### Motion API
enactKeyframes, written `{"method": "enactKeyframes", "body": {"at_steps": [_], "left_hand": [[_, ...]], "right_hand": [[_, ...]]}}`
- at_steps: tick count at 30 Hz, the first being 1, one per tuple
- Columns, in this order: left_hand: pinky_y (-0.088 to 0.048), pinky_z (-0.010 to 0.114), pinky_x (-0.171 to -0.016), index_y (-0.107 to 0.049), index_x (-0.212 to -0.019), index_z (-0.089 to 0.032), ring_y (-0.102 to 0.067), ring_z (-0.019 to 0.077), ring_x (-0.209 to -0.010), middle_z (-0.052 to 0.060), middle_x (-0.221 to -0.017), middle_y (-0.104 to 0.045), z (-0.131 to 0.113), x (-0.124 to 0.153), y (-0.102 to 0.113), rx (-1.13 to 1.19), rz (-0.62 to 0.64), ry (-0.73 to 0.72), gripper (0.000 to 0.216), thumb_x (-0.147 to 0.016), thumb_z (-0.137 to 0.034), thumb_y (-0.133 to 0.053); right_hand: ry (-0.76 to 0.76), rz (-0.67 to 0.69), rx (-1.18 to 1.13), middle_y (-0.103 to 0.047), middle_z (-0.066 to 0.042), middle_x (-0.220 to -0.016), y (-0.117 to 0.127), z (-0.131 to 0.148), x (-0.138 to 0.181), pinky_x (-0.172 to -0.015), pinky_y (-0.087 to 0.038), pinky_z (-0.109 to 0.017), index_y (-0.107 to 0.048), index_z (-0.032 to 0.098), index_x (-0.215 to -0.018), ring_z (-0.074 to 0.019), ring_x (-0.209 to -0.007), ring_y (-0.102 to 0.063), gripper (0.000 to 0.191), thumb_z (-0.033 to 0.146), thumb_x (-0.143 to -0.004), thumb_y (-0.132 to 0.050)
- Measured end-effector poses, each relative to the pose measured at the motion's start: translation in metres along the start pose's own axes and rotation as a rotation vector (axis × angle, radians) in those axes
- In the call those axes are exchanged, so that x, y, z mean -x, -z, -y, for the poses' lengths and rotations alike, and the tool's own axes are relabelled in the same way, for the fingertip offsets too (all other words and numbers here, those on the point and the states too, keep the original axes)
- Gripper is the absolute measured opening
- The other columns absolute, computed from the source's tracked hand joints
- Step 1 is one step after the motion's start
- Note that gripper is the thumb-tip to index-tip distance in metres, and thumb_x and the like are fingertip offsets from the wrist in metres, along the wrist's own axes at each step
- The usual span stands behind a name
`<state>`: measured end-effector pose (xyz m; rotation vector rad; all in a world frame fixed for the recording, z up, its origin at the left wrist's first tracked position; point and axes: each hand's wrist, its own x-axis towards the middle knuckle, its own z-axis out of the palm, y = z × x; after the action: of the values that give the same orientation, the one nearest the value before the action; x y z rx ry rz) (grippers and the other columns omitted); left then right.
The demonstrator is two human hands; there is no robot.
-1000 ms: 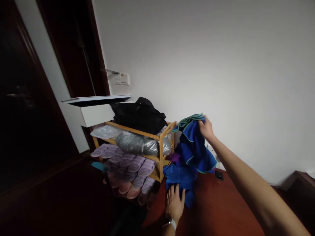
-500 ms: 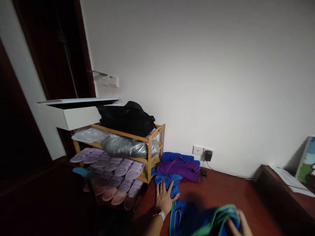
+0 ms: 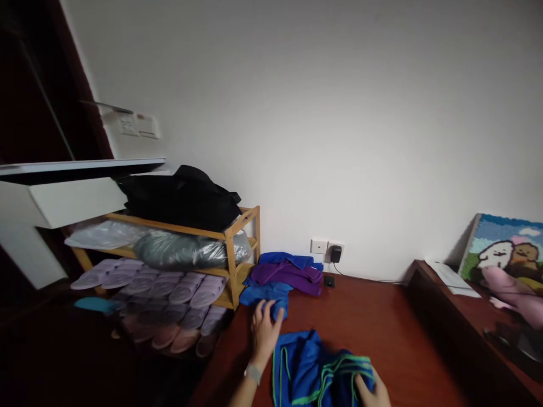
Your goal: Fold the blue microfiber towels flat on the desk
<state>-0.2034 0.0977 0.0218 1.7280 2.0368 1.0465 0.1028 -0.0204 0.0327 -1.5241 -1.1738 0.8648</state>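
Note:
A blue cloth with green edging [image 3: 303, 364] lies partly folded on the red-brown wooden surface. My right hand [image 3: 375, 391] is closed on its gathered right end, thumb on top. Fingers slightly bent and apart, my left hand [image 3: 265, 330] is open at the near end of a lighter blue cloth [image 3: 265, 294]; whether it presses on that cloth or hovers just over it, I cannot tell. A purple cloth [image 3: 288, 275] and a darker blue cloth [image 3: 292, 260] are heaped behind, against the wall.
Left of the cloths stands a wooden shoe rack [image 3: 231, 263] with lilac slippers [image 3: 184, 287], plastic-wrapped items and a black bag [image 3: 182, 200]. A plugged-in black adapter [image 3: 335, 253] trails a cable along the wall. On the right, a raised ledge [image 3: 441, 316] holds a picture [image 3: 509, 249].
The view has swung right, bringing more of the ledge and picture in. My right hand has drawn the green-edged cloth's end lower and closer in. My left hand's fingers have bent from lying flat.

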Motion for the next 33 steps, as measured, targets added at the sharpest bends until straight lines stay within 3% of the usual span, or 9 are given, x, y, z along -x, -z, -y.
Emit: {"method": "enactKeyframes", "body": {"at_steps": [3,5,7,10,16,18,23,29,33], "left_hand": [[-0.048,0.040,-0.107,-0.063,-0.135,-0.031,-0.060,0.0258,-0.127,0.007,-0.137,-0.067,-0.030,0.072,-0.001,0.546,0.406,-0.162,0.050,-0.097,-0.058,-0.047],[-0.050,0.038,-0.103,-0.068,-0.126,-0.028,-0.065,0.0266,-0.118,0.007,-0.125,-0.073,-0.056,0.098,0.000,0.685,0.474,-0.137,0.049,-0.092,-0.060,-0.055],[-0.051,0.038,-0.100,-0.071,-0.116,-0.024,-0.067,0.0278,-0.112,0.008,-0.117,-0.075,-0.077,0.104,0.007,0.767,0.357,-0.041,0.050,-0.090,-0.063,-0.057],[-0.052,0.036,-0.094,-0.072,-0.104,-0.021,-0.067,0.0277,-0.104,0.007,-0.106,-0.076,-0.090,0.097,0.021,0.849,0.133,0.098,0.053,-0.085,-0.069,-0.060],[-0.054,0.034,-0.085,-0.073,-0.089,-0.021,-0.069,0.0268,-0.095,0.005,-0.090,-0.075,-0.060,0.117,0.011,1.021,0.130,0.329,0.062,-0.062,-0.077,-0.075],[-0.054,0.034,-0.084,-0.073,-0.091,-0.023,-0.069,0.0263,-0.096,0.004,-0.090,-0.075,-0.052,0.123,0.008,1.079,0.152,0.393,0.064,-0.057,-0.077,-0.077],[-0.049,0.030,-0.068,-0.067,-0.079,-0.022,-0.064,0.0187,-0.071,0.000,-0.073,-0.067,-0.062,0.112,0.025,0.886,0.192,0.219,0.059,-0.070,-0.080,-0.063],[-0.050,0.034,-0.068,-0.061,-0.067,-0.023,-0.063,0.0218,-0.069,0.001,-0.067,-0.063,-0.094,0.105,0.051,0.750,0.148,0.035,0.057,-0.065,-0.080,-0.063],[-0.052,0.034,-0.072,-0.062,-0.070,-0.022,-0.065,0.0221,-0.074,0.002,-0.071,-0.066,-0.127,0.069,0.086,0.679,0.117,-0.151,0.051,-0.075,-0.073,-0.061]], "right_hand": [[0.092,0.124,-0.094,-0.077,-0.009,-0.095,-0.027,0.048,-0.018,-0.089,-0.056,-0.042,-0.072,0.021,-0.092,-0.0317,-0.096,-0.071,0.050,0.066,-0.069,-0.069],[0.202,0.230,-0.070,-0.075,-0.007,-0.089,-0.039,0.091,-0.037,-0.085,-0.056,-0.040,-0.068,0.021,-0.089,-0.0277,-0.088,-0.070,0.042,0.061,-0.075,-0.066],[0.313,0.254,-0.003,-0.074,-0.006,-0.092,-0.043,0.126,-0.053,-0.086,-0.055,-0.039,-0.065,0.022,-0.094,-0.0259,-0.087,-0.069,0.039,0.057,-0.077,-0.066],[0.445,0.069,0.164,-0.071,-0.010,-0.112,-0.040,0.138,-0.057,-0.099,-0.049,-0.045,-0.064,0.025,-0.108,-0.0283,-0.103,-0.066,0.042,0.055,-0.080,-0.065],[0.338,0.241,0.255,-0.071,-0.009,-0.105,-0.062,0.050,-0.001,-0.096,-0.052,-0.040,-0.069,0.026,-0.105,-0.0291,-0.104,-0.068,0.038,0.055,-0.084,-0.057],[0.320,0.192,0.277,-0.070,-0.010,-0.109,-0.069,0.036,0.014,-0.097,-0.052,-0.039,-0.070,0.026,-0.108,-0.0303,-0.108,-0.067,0.041,0.055,-0.082,-0.059],[0.307,0.156,0.244,-0.070,-0.008,-0.109,-0.069,0.065,0.023,-0.092,-0.052,-0.035,-0.070,0.029,-0.106,-0.0266,-0.103,-0.069,0.043,0.060,-0.093,-0.042],[0.294,0.281,0.107,-0.069,-0.003,-0.069,-0.070,0.104,0.035,-0.071,-0.051,-0.036,-0.065,0.026,-0.073,-0.0273,-0.071,-0.067,0.051,0.074,-0.078,-0.053],[0.371,0.284,0.050,-0.055,0.002,-0.052,-0.039,0.164,0.009,-0.059,-0.044,-0.030,-0.053,0.023,-0.052,-0.0188,-0.056,-0.054,0.058,0.078,-0.073,-0.057]]}}
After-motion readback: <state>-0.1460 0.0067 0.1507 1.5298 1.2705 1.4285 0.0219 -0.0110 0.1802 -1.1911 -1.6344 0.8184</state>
